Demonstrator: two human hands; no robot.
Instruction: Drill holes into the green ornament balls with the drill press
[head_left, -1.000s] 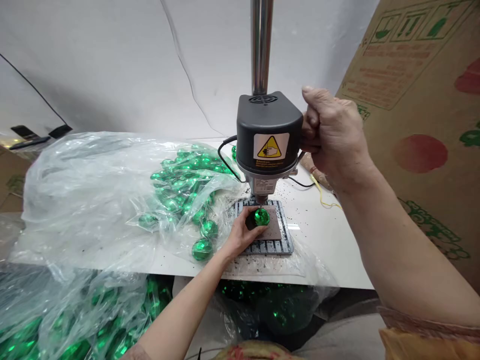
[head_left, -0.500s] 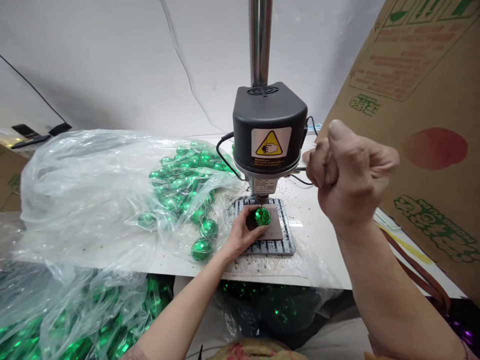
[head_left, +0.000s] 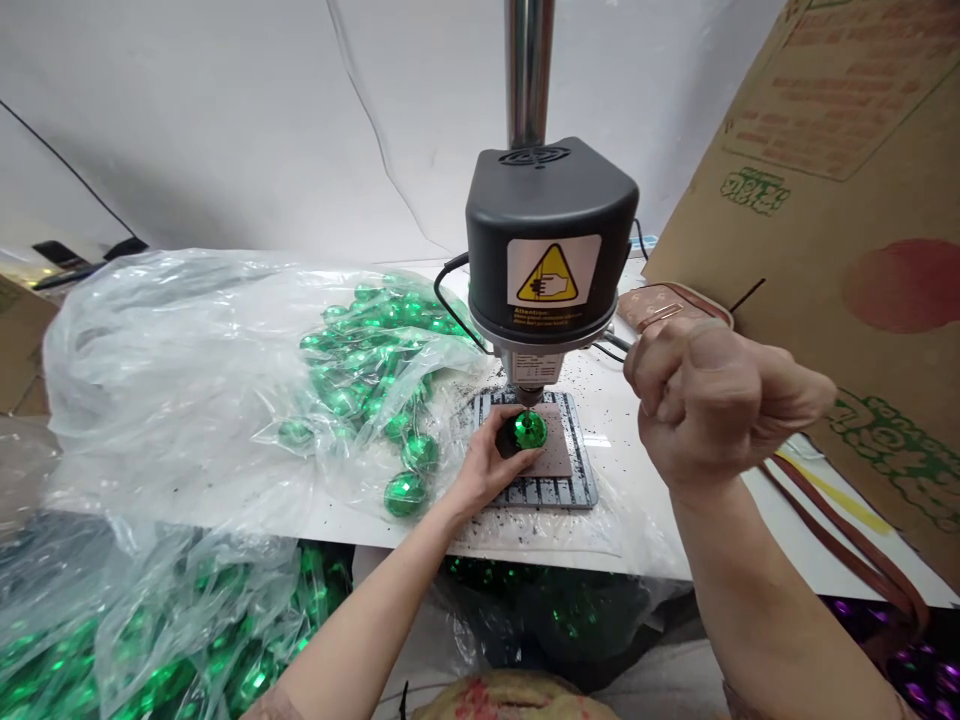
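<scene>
A small bench drill (head_left: 551,250) with a dark grey head and a yellow warning label stands on a white table (head_left: 660,500). My left hand (head_left: 487,465) pinches a faceted green ball (head_left: 529,430) on the pad of the ribbed base plate (head_left: 577,485), right under the drill bit. My right hand (head_left: 712,400) is a closed fist on the drill's side lever (head_left: 619,342), to the right of the head and lower than it. The lever's handle is hidden inside the fist.
A clear plastic bag (head_left: 187,380) spilling several green balls (head_left: 367,350) covers the table's left half. More bagged green balls (head_left: 150,640) lie below the table's front edge. A large cardboard box (head_left: 847,200) leans at the right, with a brown strap (head_left: 832,510) beside it.
My right fist has swung down and toward me with the lever, from beside the drill head's top to below it. The head has come down onto the green ball. My left hand has stayed put.
</scene>
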